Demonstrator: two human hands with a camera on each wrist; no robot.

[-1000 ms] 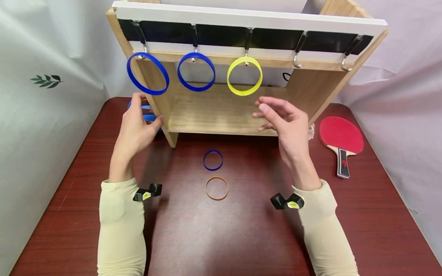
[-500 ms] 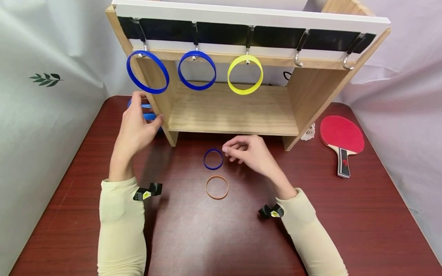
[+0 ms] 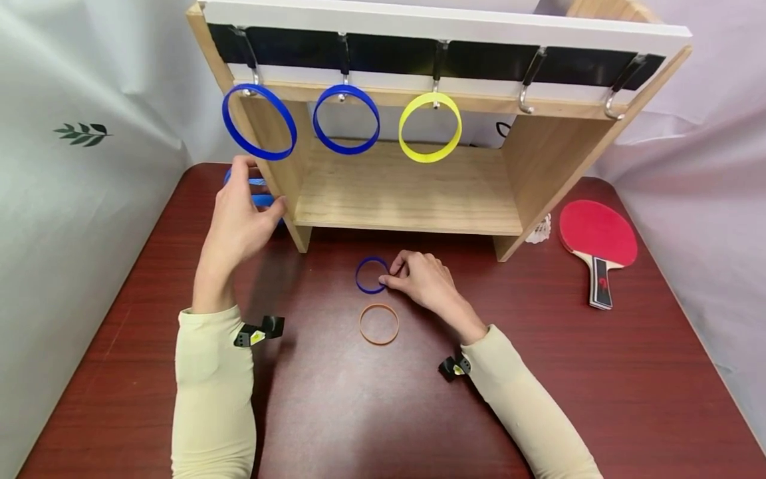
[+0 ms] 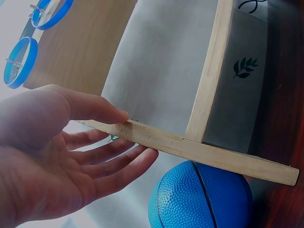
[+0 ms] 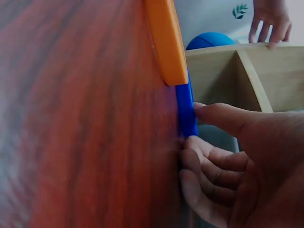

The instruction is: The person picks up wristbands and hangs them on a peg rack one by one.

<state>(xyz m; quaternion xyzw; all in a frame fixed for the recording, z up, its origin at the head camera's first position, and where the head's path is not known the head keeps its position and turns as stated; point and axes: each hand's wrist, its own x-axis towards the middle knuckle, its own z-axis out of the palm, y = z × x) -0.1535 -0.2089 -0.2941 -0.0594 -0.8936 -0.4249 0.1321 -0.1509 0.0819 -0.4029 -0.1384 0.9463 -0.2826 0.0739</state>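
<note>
A small blue ring point(image 3: 357, 275) lies on the dark red table point(image 3: 371, 399), in front of a wooden rack point(image 3: 407, 193). My right hand point(image 3: 389, 278) pinches its right edge between thumb and fingers; the right wrist view shows the blue ring point(image 5: 187, 107) in that right hand point(image 5: 192, 124). An orange ring point(image 3: 362, 324) lies just nearer me. My left hand point(image 3: 260, 187) rests on the rack's left side panel point(image 4: 190, 147), thumb on the front edge, straight fingers on the outer face. Two large blue rings point(image 3: 263, 158) point(image 3: 347, 152) and a yellow ring point(image 3: 431, 160) hang on hooks.
Two hooks point(image 3: 525, 103) point(image 3: 610, 110) at the rack's right hang bare. A blue ball point(image 4: 199, 199) sits behind the left panel. A red paddle point(image 3: 597, 233) and a white shuttlecock point(image 3: 541, 231) lie right of the rack. White cloth surrounds the table.
My right hand came down from in front of the rack's shelf to the table and took hold of the small blue ring. The left hand stayed on the panel.
</note>
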